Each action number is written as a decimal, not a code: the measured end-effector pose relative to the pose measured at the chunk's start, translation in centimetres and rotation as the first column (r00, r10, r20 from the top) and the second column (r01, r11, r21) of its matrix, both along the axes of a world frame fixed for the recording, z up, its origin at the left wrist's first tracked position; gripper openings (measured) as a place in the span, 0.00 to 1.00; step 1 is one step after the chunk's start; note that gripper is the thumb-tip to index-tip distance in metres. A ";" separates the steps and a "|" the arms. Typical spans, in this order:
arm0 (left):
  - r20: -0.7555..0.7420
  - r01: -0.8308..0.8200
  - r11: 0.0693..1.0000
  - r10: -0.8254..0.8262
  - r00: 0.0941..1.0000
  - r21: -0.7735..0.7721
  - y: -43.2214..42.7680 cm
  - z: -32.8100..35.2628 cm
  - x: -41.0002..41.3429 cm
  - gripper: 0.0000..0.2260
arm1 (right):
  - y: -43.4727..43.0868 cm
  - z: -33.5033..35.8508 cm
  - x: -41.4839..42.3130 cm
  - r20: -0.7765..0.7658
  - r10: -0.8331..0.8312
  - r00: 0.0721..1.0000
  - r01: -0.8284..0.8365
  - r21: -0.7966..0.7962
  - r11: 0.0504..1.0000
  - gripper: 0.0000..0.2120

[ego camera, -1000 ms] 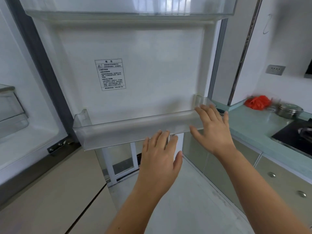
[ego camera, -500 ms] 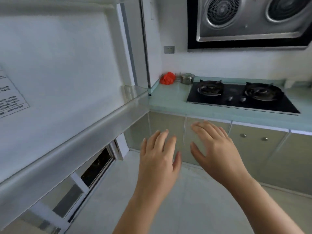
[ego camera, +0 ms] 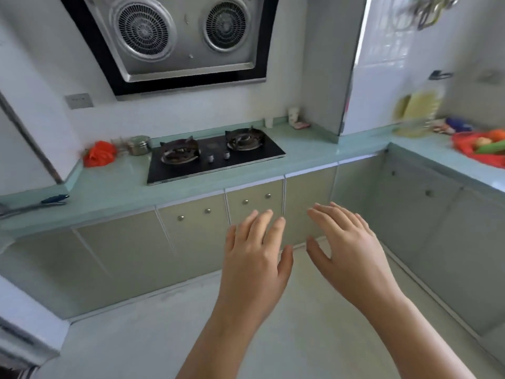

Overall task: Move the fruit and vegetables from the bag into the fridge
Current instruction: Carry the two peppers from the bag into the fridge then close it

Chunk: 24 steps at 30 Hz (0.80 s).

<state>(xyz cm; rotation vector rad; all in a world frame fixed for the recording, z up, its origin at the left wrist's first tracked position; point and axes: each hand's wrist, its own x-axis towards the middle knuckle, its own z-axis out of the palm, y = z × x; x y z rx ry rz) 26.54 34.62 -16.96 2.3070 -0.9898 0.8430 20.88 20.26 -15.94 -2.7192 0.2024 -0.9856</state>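
Observation:
A red bag (ego camera: 464,151) lies on the pale green counter (ego camera: 426,149) at the far right, with green, yellow and orange produce (ego camera: 490,144) showing in it. My left hand (ego camera: 255,251) and my right hand (ego camera: 348,248) hover side by side over the floor in front of the cabinets. Both have straight spread fingers and hold nothing. The bag is well to the right of them and higher. A white fridge edge (ego camera: 16,324) shows at the lower left.
A black two-burner gas hob (ego camera: 213,157) sits in the counter under a steel range hood (ego camera: 177,36). A crumpled red bag (ego camera: 99,154) and a small steel pot (ego camera: 139,144) stand left of the hob. A large oil bottle (ego camera: 419,110) stands near the bag.
The view has swung right, away from the fridge door toward the hob and the corner counter. The bag of produce has come into sight. Both hands stay spread and hold nothing.

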 end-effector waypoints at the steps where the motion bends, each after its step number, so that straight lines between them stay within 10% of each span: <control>1: 0.005 0.029 1.000 -0.029 1.000 0.000 -1.6 0.0 -0.1 0.17 | -1.5 -0.1 -0.6 0.002 -0.041 0.999 0.041 0.011 0.999 0.21; 24: -0.079 0.578 0.815 -0.574 0.815 0.045 -47.5 -1.1 -7.9 0.18 | -41.1 -2.3 -14.4 -0.010 -0.624 0.781 0.624 0.043 0.780 0.21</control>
